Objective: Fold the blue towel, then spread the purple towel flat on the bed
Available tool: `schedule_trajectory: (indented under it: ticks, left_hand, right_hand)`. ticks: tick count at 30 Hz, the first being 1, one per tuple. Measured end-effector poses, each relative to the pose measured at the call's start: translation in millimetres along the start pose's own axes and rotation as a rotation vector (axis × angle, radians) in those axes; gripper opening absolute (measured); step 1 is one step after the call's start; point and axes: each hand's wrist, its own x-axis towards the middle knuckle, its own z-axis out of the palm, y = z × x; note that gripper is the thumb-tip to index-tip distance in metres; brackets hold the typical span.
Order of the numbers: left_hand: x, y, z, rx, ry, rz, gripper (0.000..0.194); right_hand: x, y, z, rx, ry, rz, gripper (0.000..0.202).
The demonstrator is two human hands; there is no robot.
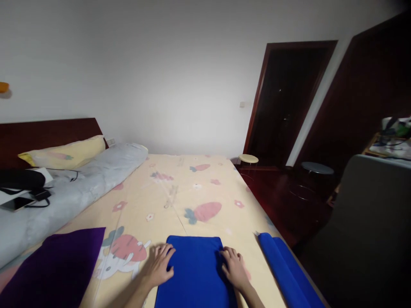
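A blue folded cloth (195, 269) lies flat on the bed in front of me, its far edge straight and its near part cut off by the frame. My left hand (162, 266) rests at its left edge, fingers apart and slightly bent, the thumb over the fabric. On the opposite edge, my right hand (235, 267) has its fingers spread, fingertips at the cloth's border. Neither hand visibly grips the fabric. To the right, along the bed's side, is a second blue cloth (285, 269), folded lengthwise. A dark purple cloth (61, 265) lies at the left.
Under the cloths is a bed sheet (180, 192) with carrot and flower prints. A grey rolled quilt (105, 167), a yellow pillow (73, 153) and a phone (18, 202) are at the left. Stools (248, 158) and a dark grey panel (369, 222) stand right of the bed.
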Motion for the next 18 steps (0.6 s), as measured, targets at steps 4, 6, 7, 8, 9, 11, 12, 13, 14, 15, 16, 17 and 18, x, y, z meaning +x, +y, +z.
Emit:
schedule_trajectory:
  ticks: [4,6,7,8,9,11,12,13,14,15,16,17,18]
  left_hand:
    - [39.9,48.9,17.9,-0.051,-0.027,0.057,0.065]
    - [56.3,62.4,28.4,-0.073,-0.054,0.054,0.064]
    - [61.0,63.1,31.8,-0.074,-0.069,0.038,0.063]
    - [63.1,59.4,33.5,-0.066,-0.083,0.018,0.062]
    - [62.4,51.3,33.2,-0.052,-0.091,0.002,0.061]
    - [54.3,25.0,28.1,-0.009,-0.081,-0.011,0.058]
    - [48.2,9.0,24.4,0.014,-0.069,-0.009,0.057]
    - [42.0,-6.8,20.6,0.032,-0.059,-0.004,0.057]
    - [36.3,-21.1,17.0,0.043,-0.056,0.001,0.056]
    - [31.9,-32.6,13.8,0.046,-0.064,0.006,0.056]
    - [29.1,-40.6,10.8,0.043,-0.082,0.005,0.056]
    - [28.1,-44.7,7.8,0.038,-0.106,-0.005,0.056]
    - [28.7,-44.7,4.4,0.037,-0.134,-0.027,0.056]
  right_hand:
    - [30.5,-67.5,22.1,0.059,-0.041,-0.129,0.062]
    - [42.8,-91.8,34.3,0.09,-0.066,-0.172,0.062]
    - [47.2,-97.0,38.5,0.097,-0.072,-0.172,0.059]
    - [50.2,-96.6,40.8,0.099,-0.074,-0.162,0.056]
    - [52.0,-90.8,41.0,0.095,-0.072,-0.145,0.054]
    - [51.7,-65.9,35.2,0.078,-0.063,-0.096,0.051]
    - [50.0,-49.3,30.1,0.066,-0.057,-0.061,0.052]
    - [47.6,-32.1,24.3,0.052,-0.051,-0.023,0.053]
    - [44.9,-15.6,18.5,0.037,-0.045,0.014,0.054]
    - [42.2,-1.3,13.3,0.022,-0.041,0.047,0.055]
    - [39.8,10.1,8.9,0.008,-0.038,0.073,0.055]
    - [37.9,18.0,5.4,-0.006,-0.037,0.093,0.056]
    - [36.7,22.4,2.9,-0.019,-0.037,0.108,0.056]
